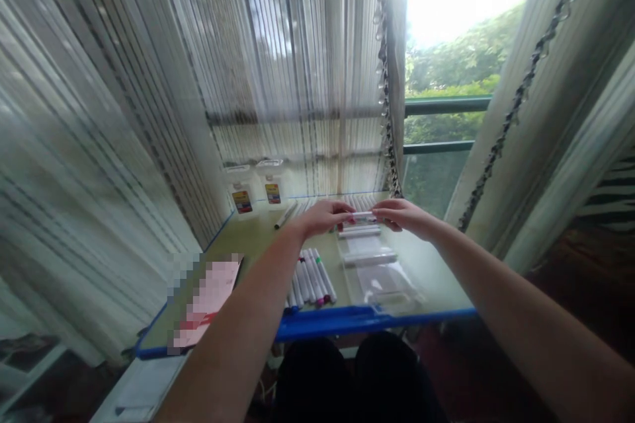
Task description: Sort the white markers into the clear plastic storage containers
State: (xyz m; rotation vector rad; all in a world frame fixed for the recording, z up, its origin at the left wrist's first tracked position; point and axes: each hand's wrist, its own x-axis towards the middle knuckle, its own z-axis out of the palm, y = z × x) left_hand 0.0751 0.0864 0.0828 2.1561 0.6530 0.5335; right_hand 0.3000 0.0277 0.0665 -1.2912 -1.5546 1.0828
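Both hands are reaching out over the pale, blue-edged worktop [258, 238]. The left hand [322, 217] is pinching the left end of a white marker [364, 215] between its fingers; the right hand [407, 217] is pinching the other end the same way. Marker is lying level, crosswise, above the far part of a clear plastic case [377, 277]. Exact contact with what is beneath: cannot tell.

Inside the case, a few more pens [360, 231] are lying crosswise just nearer than the hands; one more is resting crosswise farther down, apart from those. Beyond the hands, a far row of markers [361, 200] is lying side by side.

Left of the case, a near group of markers [310, 277] is lying side by side, some showing coloured ends: blue, pink, green. Two clear packages [241, 188] with labels are standing at the back left. A pink sheet [211, 301], partly pixelated, is lying at the left end. Striped curtains [307, 66] are hanging behind.
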